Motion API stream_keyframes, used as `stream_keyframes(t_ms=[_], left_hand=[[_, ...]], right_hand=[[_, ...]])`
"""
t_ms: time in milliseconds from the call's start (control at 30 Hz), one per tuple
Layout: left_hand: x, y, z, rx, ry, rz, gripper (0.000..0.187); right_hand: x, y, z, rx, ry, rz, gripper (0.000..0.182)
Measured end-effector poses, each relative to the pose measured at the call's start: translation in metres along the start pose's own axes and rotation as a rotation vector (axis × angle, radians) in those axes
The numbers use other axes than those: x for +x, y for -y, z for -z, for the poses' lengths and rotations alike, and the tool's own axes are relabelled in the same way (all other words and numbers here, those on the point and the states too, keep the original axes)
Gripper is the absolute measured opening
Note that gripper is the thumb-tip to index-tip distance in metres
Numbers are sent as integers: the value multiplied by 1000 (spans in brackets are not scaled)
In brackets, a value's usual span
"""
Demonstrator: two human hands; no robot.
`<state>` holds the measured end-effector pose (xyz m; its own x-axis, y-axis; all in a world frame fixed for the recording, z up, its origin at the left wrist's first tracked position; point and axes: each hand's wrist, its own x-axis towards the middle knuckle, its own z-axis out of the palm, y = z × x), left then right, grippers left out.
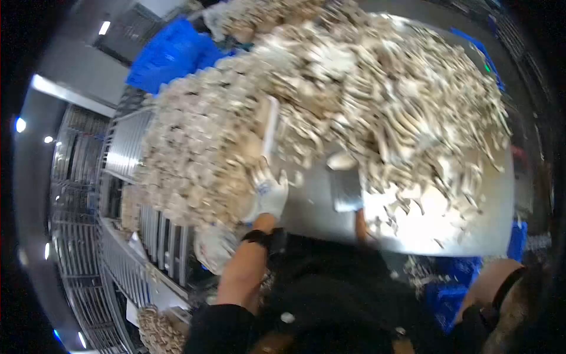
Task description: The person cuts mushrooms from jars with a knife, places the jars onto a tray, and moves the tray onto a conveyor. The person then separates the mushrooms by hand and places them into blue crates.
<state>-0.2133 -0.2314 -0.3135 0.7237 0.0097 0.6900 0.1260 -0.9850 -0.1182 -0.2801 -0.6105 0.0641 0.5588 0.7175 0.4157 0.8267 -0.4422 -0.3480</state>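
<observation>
My left hand (268, 192), in a white glove with blue print, is open with its fingers spread. It reaches over the near edge of a tall heap of pale mushroom clusters (188, 135), fingertips right by a brownish clump. A cleaver (346, 190) with a wide metal blade and a brown handle lies to its right on the metal table (309, 203). One cut mushroom piece (342, 160) sits at the blade's far end. My right forearm (492, 280) is low at the right, below the table edge; the right hand (519, 310) is dark and blurred there.
Loose mushrooms (407, 118) cover the right and back of the table. A white-edged strip (270, 127) stands between the two heaps. Blue plastic (174, 56) lies at the back left, blue crates (451, 301) below right. Metal racks (76, 212) line the left.
</observation>
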Motion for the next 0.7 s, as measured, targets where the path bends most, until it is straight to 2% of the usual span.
stream_keyframes(t_ms=[67, 133, 167, 200, 233, 267, 333, 367, 400, 433, 467, 500, 567, 600, 633, 667, 700], left_hand=[[-10, -46, 55, -518, 619, -54, 67], [-29, -111, 79, -807, 992, 46, 87], [-45, -137, 91, -831, 1098, 157, 92], [-31, -151, 95, -806, 1248, 128, 98], [-19, -164, 98, -776, 1403, 95, 105], [-25, -169, 86, -759, 1348, 65, 109], [-18, -171, 86, -728, 1401, 86, 106], [-21, -167, 80, -714, 1381, 87, 105], [-30, -162, 72, -603, 1244, 12, 104], [-8, -151, 86, -647, 1360, 112, 105], [-12, -137, 77, -680, 1359, 143, 104], [-4, -125, 75, -712, 1349, 173, 104], [27, -98, 94, -718, 1334, 106, 102], [49, -79, 99, -1134, 1340, 280, 94], [70, -55, 106, -1541, 1323, 464, 86], [104, -23, 114, -1589, 1366, 510, 79], [134, -13, 140, -1638, 1301, 610, 73]], right_hand=[[-16, -2, 14, 68, -101, -78, 30], [-38, -2, 13, 130, -203, -149, 31], [-53, -8, 11, 181, -258, -260, 32], [-65, -16, -6, 267, -287, -458, 33], [-74, -28, -32, 420, -278, -809, 33], [-78, -45, -62, 588, -190, -1150, 34], [-125, -101, -176, 832, 41, -1101, 27], [-159, -107, -240, 621, 144, -991, 29], [-162, -98, -284, 755, 92, -958, 28], [-150, -90, -302, 485, 162, -774, 27], [-140, -80, -309, 252, 263, -648, 26], [-137, -81, -320, 41, 152, -327, 33], [-131, -90, -328, -209, 109, -170, 40], [-129, -103, -337, -230, 235, -293, 44], [-122, -115, -341, -203, 255, -449, 41], [-119, -128, -345, -208, 100, -381, 39], [-121, -142, -346, -223, -47, -308, 37]])
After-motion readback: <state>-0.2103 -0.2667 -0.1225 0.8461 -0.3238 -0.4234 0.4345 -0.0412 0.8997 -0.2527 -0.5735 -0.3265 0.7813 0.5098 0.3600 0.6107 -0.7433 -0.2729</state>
